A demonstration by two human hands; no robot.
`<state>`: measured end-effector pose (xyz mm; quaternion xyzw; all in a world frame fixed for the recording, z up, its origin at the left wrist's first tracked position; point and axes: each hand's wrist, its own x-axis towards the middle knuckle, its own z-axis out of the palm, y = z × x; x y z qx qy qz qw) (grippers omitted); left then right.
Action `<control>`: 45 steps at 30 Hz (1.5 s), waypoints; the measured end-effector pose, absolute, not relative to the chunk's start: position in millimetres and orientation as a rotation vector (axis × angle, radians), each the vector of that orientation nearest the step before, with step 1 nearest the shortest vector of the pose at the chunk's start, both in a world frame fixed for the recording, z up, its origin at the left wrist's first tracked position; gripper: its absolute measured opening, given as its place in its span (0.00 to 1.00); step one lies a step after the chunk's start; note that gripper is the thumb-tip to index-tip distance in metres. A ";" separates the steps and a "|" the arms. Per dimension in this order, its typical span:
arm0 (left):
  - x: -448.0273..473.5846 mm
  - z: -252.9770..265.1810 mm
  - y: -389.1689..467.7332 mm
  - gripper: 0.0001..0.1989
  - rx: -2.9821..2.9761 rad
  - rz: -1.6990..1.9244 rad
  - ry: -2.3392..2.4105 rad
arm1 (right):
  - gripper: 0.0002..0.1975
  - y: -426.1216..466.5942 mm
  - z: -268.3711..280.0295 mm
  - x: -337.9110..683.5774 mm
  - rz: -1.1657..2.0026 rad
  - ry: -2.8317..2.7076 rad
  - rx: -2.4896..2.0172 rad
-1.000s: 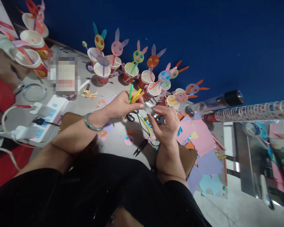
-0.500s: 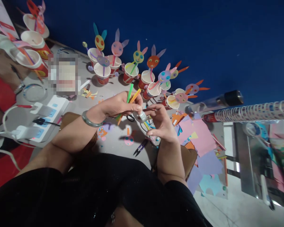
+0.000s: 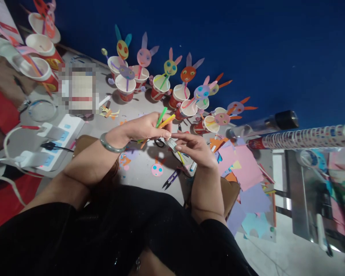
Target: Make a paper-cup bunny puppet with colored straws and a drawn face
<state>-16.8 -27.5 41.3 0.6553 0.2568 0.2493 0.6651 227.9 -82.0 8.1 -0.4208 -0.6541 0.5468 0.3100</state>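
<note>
My left hand (image 3: 146,126), with a bangle on its wrist, is closed around a green straw (image 3: 162,115) and an orange straw (image 3: 167,121), whose lower ends stick out beneath the palm. Between the two hands is a small clear whitish roll (image 3: 171,144) that looks like tape. Thumb and fingers of my right hand (image 3: 197,149) pinch its right side, while my left fingertips touch its upper edge. On the table below lies a pink paper face (image 3: 157,170) with blue eyes. Purple thread snips (image 3: 171,179) rest to its right.
Paper cups (image 3: 125,87) with rabbit faces on straws line the blue wall (image 3: 247,46). A power strip (image 3: 57,142) with plugs lies left. Coloured paper sheets (image 3: 244,168) spread at right, near a long stack of cups (image 3: 310,136). More red cups (image 3: 43,69) stand far left.
My right fingers have closed in from the right onto the small roll. The straws in my left hand have tilted further to the right.
</note>
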 end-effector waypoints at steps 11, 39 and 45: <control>-13.2 32.0 -23.5 0.05 1.631 0.532 0.593 | 0.17 -78.3 2.6 224.5 1.313 -1.938 -1.055; -13.0 24.2 -22.8 0.02 1.710 0.543 0.518 | 0.19 -78.6 -9.9 198.5 1.579 -1.487 -1.010; -8.4 30.2 -26.6 0.09 1.434 0.574 0.613 | 0.19 -82.5 2.2 211.0 1.595 -1.521 -1.048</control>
